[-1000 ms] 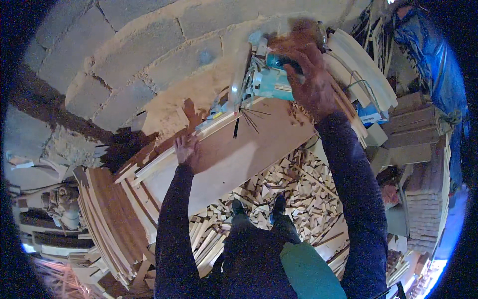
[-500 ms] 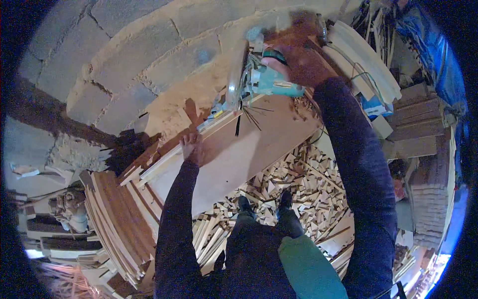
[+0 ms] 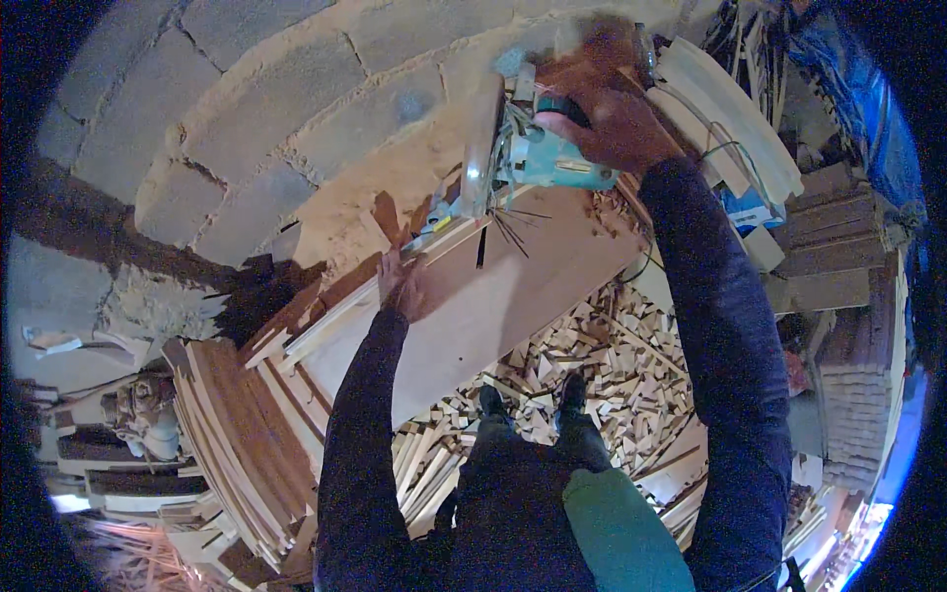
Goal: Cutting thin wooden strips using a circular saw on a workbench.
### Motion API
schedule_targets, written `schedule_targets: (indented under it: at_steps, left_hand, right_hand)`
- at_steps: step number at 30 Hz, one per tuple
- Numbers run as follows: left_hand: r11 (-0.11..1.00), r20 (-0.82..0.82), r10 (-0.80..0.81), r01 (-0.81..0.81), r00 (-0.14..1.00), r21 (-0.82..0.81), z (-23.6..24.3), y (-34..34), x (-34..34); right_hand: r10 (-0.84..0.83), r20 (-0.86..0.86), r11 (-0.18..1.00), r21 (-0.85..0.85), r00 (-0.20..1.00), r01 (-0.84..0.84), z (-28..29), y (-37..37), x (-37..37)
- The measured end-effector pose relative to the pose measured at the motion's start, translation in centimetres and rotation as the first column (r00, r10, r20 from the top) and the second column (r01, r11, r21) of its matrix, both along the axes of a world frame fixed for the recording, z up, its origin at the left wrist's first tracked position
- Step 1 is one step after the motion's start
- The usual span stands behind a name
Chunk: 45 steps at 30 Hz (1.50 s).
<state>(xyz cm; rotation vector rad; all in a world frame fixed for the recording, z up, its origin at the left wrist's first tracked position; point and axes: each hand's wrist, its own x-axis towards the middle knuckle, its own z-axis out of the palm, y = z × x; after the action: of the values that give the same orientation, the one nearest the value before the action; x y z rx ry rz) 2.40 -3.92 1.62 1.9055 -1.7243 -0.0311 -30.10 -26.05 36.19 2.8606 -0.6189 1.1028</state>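
Note:
My right hand (image 3: 625, 131) is closed on the dark handle of a teal power saw (image 3: 557, 168) at the far end of a pale plywood board (image 3: 444, 350). The saw's blade area has a clear guard and thin metal parts; details are blurred. My left hand (image 3: 400, 281) rests on long narrow wooden strips (image 3: 326, 335) along the board's back edge, left of the saw, its fingers bent over them; whether it grips one strip is hard to tell. A small blue and yellow object (image 3: 434, 224) lies between that hand and the saw.
A block wall (image 3: 276, 89) stands behind. Stacked long slats (image 3: 237, 434) lie left, beside machinery (image 3: 138, 414). Many wood offcuts (image 3: 602, 345) cover the floor around my feet. Stacked boards (image 3: 819, 247) and a blue tarp (image 3: 848, 89) are at the right, with a cord near the saw.
My left hand has moved right along the strips, toward the saw. My right hand stays on the saw's handle, its forearm now more upright. The view has shifted slightly.

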Motion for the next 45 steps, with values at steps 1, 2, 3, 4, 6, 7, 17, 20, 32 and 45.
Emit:
schedule_targets:
  at_steps: [1, 2, 3, 4, 6, 7, 17, 20, 32, 45]
  left_hand:
    - [1.0, 0.073, 0.01, -0.012, 0.997, 0.018, -0.1, 0.0, -0.1]
    - [0.999, 0.143, 0.017, -0.023, 0.99, 0.04, -0.4, 0.1, -0.1]
    - [1.0, 0.204, 0.022, -0.026, 0.979, 0.013, -0.7, 0.1, -0.1]
    - [0.996, 0.19, 0.047, -0.061, 0.981, 0.065, -1.1, 0.1, -0.2]
    - [0.991, 0.154, 0.103, -0.114, 0.983, 0.066, -1.8, -0.1, -0.1]
    - [0.994, 0.181, 0.079, -0.091, 0.98, 0.061, -2.1, -0.3, 0.0]
    - [0.983, 0.104, 0.1, -0.114, 0.99, 0.143, -1.9, -0.9, 0.0]
    - [0.98, 0.094, 0.103, -0.117, 0.99, 0.163, -1.5, -0.7, -0.2]
    - [0.989, 0.176, 0.122, -0.134, 0.977, 0.057, -1.3, -0.8, -0.5]
    - [0.986, 0.149, 0.128, -0.141, 0.981, 0.084, -2.7, -0.9, -0.1]
  right_hand:
    - [-0.013, 0.004, 1.0, 0.02, 1.0, 0.013, 0.0, 0.0, 0.0]
    - [-0.025, -0.01, 0.999, 0.045, 1.0, 0.025, 0.0, 0.1, -0.1]
    - [-0.037, -0.027, 0.997, 0.07, 0.999, 0.039, 0.1, 0.1, -0.2]
    - [-0.053, -0.071, 0.991, 0.121, 0.996, 0.061, 0.1, 0.2, -0.2]
    - [-0.042, -0.095, 0.987, 0.153, 0.995, 0.056, 0.4, 0.1, -0.5]
    - [-0.033, -0.127, 0.977, 0.203, 0.991, 0.059, 0.5, 0.0, -0.7]
    - [0.012, -0.253, 0.992, 0.126, 0.967, 0.021, 0.9, -2.0, -1.2]
    - [-0.016, -0.313, 1.0, 0.005, 0.95, 0.019, 1.1, -2.0, -1.4]
    - [-0.026, -0.231, 0.998, 0.047, 0.973, 0.038, 0.1, 0.0, -1.1]
    - [-0.307, -0.345, 0.932, 0.078, 0.887, 0.353, -10.1, 10.5, -1.8]
